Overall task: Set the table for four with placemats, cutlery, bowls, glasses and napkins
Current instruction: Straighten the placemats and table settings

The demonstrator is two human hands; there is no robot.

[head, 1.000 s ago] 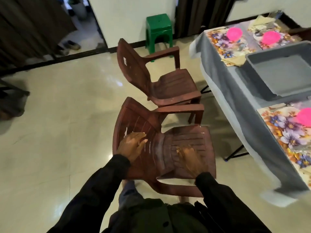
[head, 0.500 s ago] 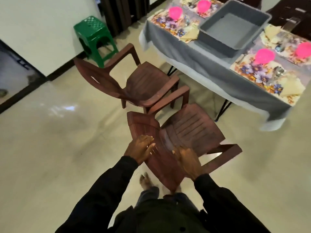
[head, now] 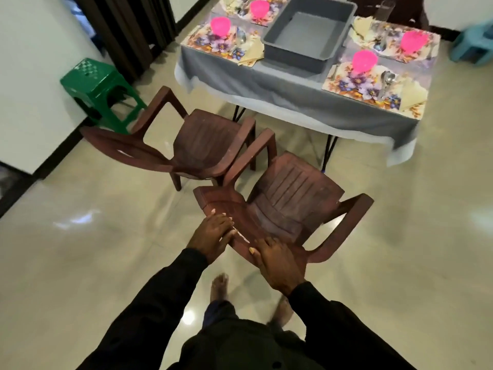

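Both hands rest on the top of the backrest of a brown plastic chair (head: 290, 193). My left hand (head: 213, 233) grips its left part, my right hand (head: 277, 263) its right part. The chair faces the table (head: 293, 92), which has a grey cloth. On it lie floral placemats (head: 370, 86), each with a pink bowl (head: 364, 61), cutlery and a folded cream napkin (head: 412, 93). A clear glass (head: 384, 10) stands at the far side.
A grey plastic tub (head: 306, 33) sits in the table's middle. A second brown chair (head: 192, 140) stands left of mine, arms nearly touching. A green stool (head: 98, 89) is by the wall at left, a blue stool (head: 472, 46) at far right.
The chair in my hands has swung round and moved nearer the table, now facing it. My view turned right, bringing the whole table into sight. Both hands stayed on the backrest.
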